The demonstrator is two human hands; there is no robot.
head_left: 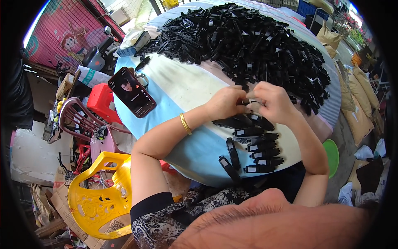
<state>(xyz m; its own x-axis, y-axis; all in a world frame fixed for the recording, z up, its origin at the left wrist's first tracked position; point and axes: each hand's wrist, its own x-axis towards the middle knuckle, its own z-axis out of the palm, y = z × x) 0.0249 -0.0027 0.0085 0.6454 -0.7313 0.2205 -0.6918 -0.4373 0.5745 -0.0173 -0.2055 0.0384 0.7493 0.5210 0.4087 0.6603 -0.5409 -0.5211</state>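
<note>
My left hand (226, 102), with a gold bangle (185, 123) at its wrist, and my right hand (272, 103) meet over the table, fingertips pinched close together. Whatever they hold between them is too small and too covered to make out. Just beyond my fingers rises a big heap of black plastic parts (232, 35). Below my hands, near the table's front edge, several black plastic pieces (260, 147) lie in a rough stack, each with a small light patch. Two more black pieces (228, 167) lie slanted to their left.
A phone (132, 92) showing a video leans against a mug (142, 79) on the left of the cloth-covered table (176, 81). A yellow plastic chair (97, 195), a pink chair (103, 141) and a red stool (101, 101) stand left. Sacks (356, 116) line the right side.
</note>
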